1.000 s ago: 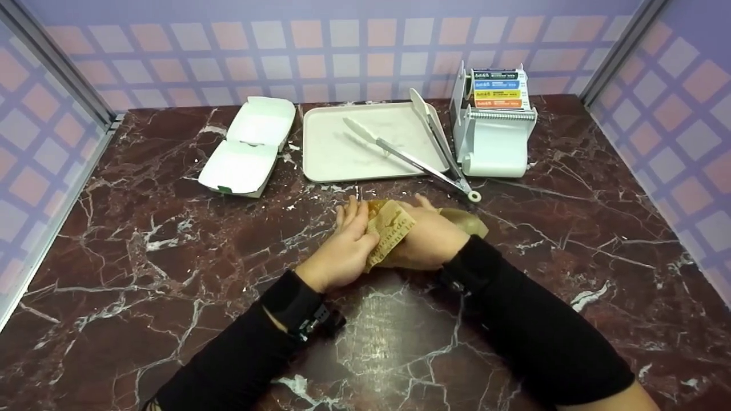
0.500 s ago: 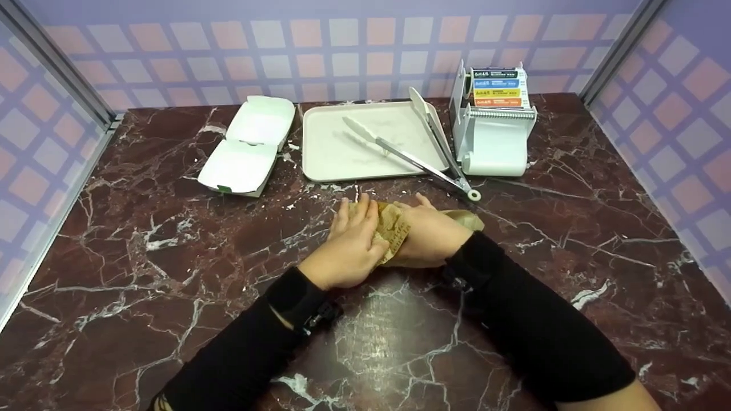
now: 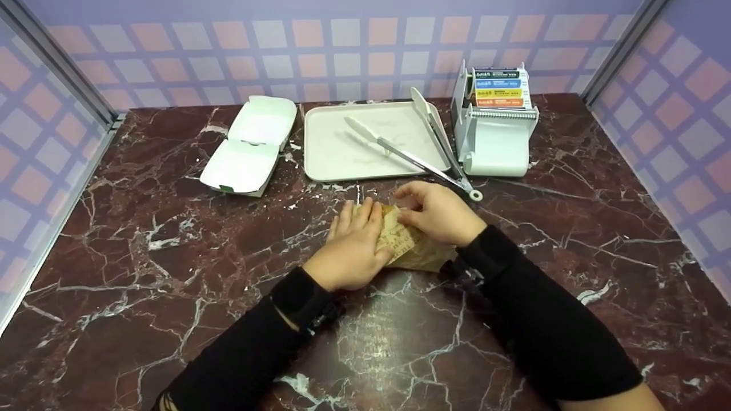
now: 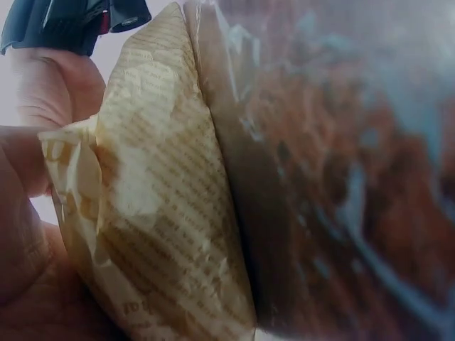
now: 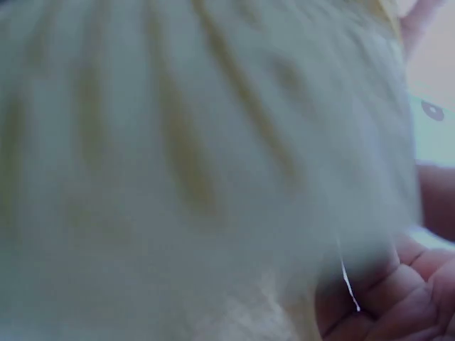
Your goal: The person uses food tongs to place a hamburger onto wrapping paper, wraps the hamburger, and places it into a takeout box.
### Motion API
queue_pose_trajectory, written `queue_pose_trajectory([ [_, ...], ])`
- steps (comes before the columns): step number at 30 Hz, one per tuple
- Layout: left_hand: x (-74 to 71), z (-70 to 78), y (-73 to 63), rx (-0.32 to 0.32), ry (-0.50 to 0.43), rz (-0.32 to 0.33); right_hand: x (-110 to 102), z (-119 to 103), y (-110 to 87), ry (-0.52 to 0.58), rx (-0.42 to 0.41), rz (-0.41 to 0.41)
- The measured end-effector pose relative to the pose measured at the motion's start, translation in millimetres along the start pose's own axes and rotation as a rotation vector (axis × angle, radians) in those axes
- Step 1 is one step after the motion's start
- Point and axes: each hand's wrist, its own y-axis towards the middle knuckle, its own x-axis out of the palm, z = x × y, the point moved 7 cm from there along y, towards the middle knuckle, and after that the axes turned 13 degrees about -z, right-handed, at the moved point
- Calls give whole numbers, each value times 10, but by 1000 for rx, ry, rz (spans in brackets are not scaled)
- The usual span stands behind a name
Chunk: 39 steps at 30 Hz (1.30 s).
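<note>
A tan, letter-printed food wrapping paper (image 3: 425, 254) lies folded into a bundle on the table between the hands. Its contents are hidden, though an orange-brown patch shows at its far edge. My left hand (image 3: 357, 251) rests on the bundle's left side, fingers straight and spread. Over its right part is my right hand (image 3: 448, 214), fingers loosely bent, with a gap between thumb and forefinger. In the left wrist view the creased paper (image 4: 163, 185) stands beside the palm. Blurred paper (image 5: 178, 156) fills most of the right wrist view, with part of the hand (image 5: 405, 298) behind.
Past the hands lies a beige tray (image 3: 331, 162), with metal tongs (image 3: 411, 164) resting across it. An open white clamshell box (image 3: 243, 165) stands back left. At the back right is a white label dispenser (image 3: 497, 148) with coloured rolls. Patterned walls enclose the marble-look table (image 3: 171, 297).
My right hand has lifted off the paper, shifted slightly away from me and opened its thumb from the fingers. The left hand has flattened over the bundle; the raised paper flap now lies lower.
</note>
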Motion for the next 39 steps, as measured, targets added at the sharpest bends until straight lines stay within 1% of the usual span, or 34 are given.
queue_pose_trajectory([
  [4, -23, -27, -12, 10, -10, -32, 33, 15, 30, -26, 32, -5],
  [8, -71, -91, -25, 45, 0, -72, 44, 19, 41, -59, 51, -12],
  [11, -101, -141, -19, 65, 17, -83, 48, 24, 45, -77, 58, -15],
  [14, -117, -165, 2, 64, 39, -69, 50, 31, 46, -100, 54, -16],
  [19, -128, -160, 39, 49, 87, -32, 55, 41, 49, -133, 58, -16],
  [25, -135, -153, 79, 23, 144, -10, 69, 48, 58, -124, 67, -27],
  [29, -142, -147, 94, 11, 172, 5, 69, 36, 52, -117, 53, -32],
  [33, -143, -141, 101, 0, 182, 12, 15, 36, 29, -112, 22, -25],
  [36, -141, -145, 107, -4, 178, 15, -61, 83, 16, -106, -2, -16],
  [39, -136, -152, 106, -8, 170, 10, -117, 177, 7, -151, 5, -42],
])
